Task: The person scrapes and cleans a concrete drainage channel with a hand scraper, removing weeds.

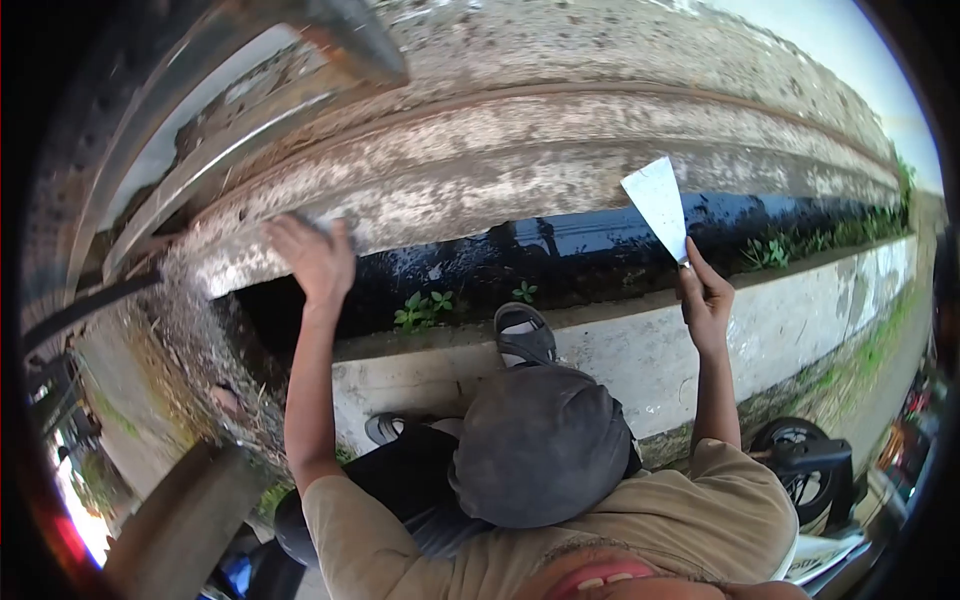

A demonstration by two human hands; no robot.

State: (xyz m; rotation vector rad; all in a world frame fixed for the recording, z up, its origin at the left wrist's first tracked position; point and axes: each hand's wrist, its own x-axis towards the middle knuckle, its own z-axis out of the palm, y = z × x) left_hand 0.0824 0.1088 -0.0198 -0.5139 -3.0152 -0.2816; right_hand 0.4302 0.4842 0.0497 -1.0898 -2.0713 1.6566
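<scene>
My right hand (706, 298) grips the handle of a scraper (656, 203) with a broad, flat metal blade. The blade points up and overlaps the edge of the weathered concrete ledge (480, 200) in this view. Farther left, my left hand (318, 265) lies against the same ledge with its fingers spread and the thumb apart, holding nothing. Pale, blotchy patches cover the ledge's face.
Below the ledge runs a drain of dark water (590, 235) with small green plants (425, 308). A low concrete wall (800, 325) borders it, one sandalled foot (525, 335) at its edge. A metal structure (215, 95) is upper left; a motorcycle wheel (800, 470) is lower right.
</scene>
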